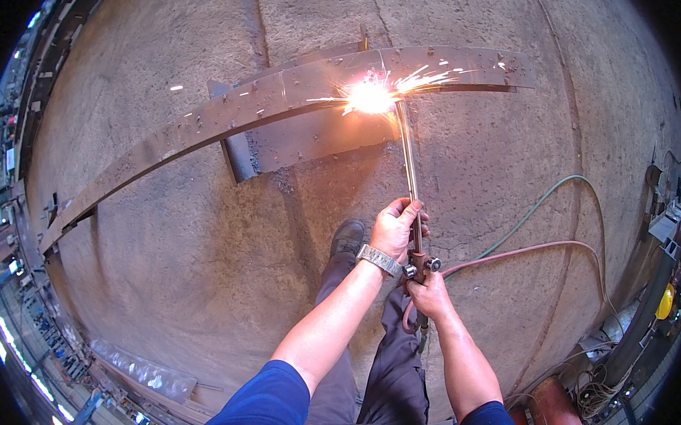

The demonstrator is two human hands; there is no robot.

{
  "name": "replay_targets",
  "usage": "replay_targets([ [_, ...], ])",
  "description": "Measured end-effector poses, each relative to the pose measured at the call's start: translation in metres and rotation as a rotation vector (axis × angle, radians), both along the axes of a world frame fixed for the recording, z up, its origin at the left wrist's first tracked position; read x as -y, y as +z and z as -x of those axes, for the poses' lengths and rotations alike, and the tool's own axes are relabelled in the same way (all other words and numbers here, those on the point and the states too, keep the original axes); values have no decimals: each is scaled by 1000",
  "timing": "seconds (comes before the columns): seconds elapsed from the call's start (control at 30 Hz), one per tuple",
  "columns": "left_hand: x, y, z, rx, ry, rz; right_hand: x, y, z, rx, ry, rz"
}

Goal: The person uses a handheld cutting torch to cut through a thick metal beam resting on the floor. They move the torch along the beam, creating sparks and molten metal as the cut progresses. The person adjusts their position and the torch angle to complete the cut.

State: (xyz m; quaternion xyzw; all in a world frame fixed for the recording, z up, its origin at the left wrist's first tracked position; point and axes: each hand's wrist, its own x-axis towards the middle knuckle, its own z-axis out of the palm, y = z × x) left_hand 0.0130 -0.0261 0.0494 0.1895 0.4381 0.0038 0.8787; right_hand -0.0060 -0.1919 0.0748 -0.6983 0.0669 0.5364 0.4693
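We clamp our left hand (394, 231) and right hand (431, 296) round the long silvery metal torch (409, 158): probably stiff, front-heavy, best held well behind the white-orange sparks (371, 96)

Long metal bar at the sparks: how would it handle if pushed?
The long metal bar is probably stiff and heavy, judging by its length and steel-like look. Its flat-looking face makes rolling unlikely. It might pivot or rock, since it seems to lie across another metal piece.
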Motion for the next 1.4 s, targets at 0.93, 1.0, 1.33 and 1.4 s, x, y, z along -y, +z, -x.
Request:
replay_targets([
  [0.93,1,0,1,11,-10,-28,-2,1,2,161,28,24],
  [1.0,1,0,1,5,-20,-38,-1,0,2,152,27,11],
  [1.33,1,-2,3,27,-12,-36,-5,6,1,242,95,42],
  [1.4,2,-2,3,35,-13,-39,-7,9,1,287,87,30],
])
